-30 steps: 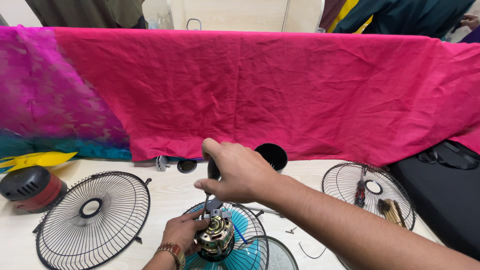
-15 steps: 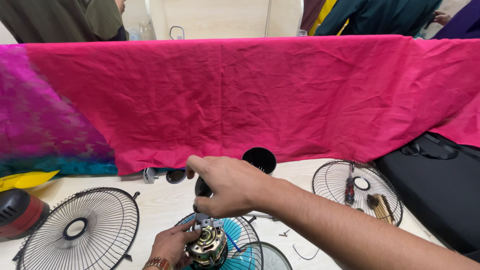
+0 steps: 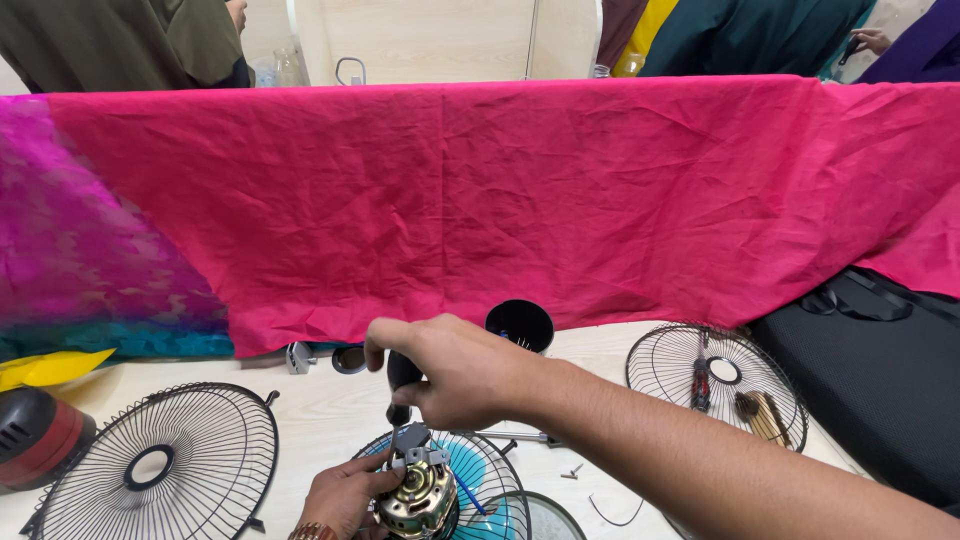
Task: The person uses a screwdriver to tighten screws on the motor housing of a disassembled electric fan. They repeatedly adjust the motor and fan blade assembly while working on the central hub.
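Observation:
My right hand (image 3: 455, 368) grips the black handle of a screwdriver (image 3: 402, 380) held upright, its tip down on the grey top bracket of a fan motor (image 3: 420, 492). My left hand (image 3: 340, 497) holds that brass-coloured motor from the left side at the bottom edge of the view. The motor sits over a wire fan guard with teal blades (image 3: 485, 490) beneath it.
A black wire fan guard (image 3: 155, 465) lies at left, beside a red and black motor housing (image 3: 35, 438). Another guard (image 3: 715, 375) at right holds small tools. A black cup (image 3: 520, 325) stands behind my hand. Pink cloth (image 3: 500, 190) covers the back; a black bag (image 3: 870, 370) lies right.
The view has shifted so the left things sit further left. My right hand stays on the screwdriver over the motor, and my left hand keeps hold of the motor.

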